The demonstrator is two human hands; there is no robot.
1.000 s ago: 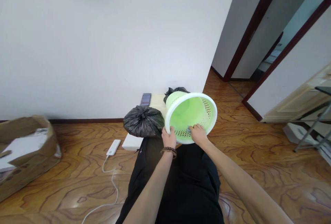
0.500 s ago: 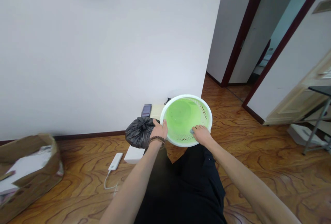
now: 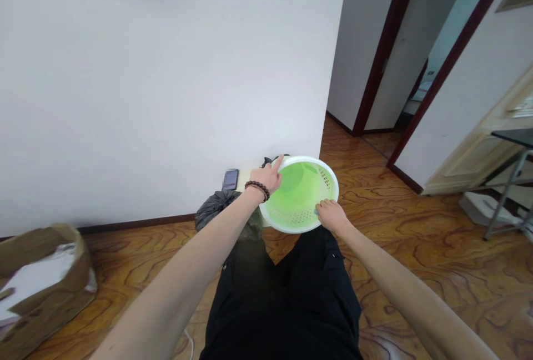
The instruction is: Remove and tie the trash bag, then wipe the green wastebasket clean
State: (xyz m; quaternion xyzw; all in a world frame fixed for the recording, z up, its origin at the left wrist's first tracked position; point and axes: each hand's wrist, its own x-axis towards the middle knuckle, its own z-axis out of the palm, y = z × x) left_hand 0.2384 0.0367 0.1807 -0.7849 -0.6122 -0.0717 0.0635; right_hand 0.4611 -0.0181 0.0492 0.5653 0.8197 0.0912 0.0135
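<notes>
A green basket (image 3: 296, 191) with a white rim and a perforated side is tilted so that its inside faces me. My right hand (image 3: 331, 214) is closed on the near right part of the rim, with a small greyish thing at its fingertips. At the basket's upper left rim is my left hand (image 3: 268, 176), wearing a beaded bracelet, its index finger stretched out along the rim. A black plastic bag (image 3: 214, 207) lies left of the basket, partly hidden by my left forearm. Some black plastic (image 3: 267, 161) shows behind the basket.
A phone (image 3: 230, 179) rests on a pale surface (image 3: 244, 178) against the wall. On the floor at the left stands a cardboard box (image 3: 50, 293) holding white items. To the right are a doorway, a white container (image 3: 485, 207) and a metal-legged stand (image 3: 508, 188).
My left hand has moved from the basket's left edge, beside the black bag, up to its upper left rim. My right hand still grips the near rim. The view has shifted slightly.
</notes>
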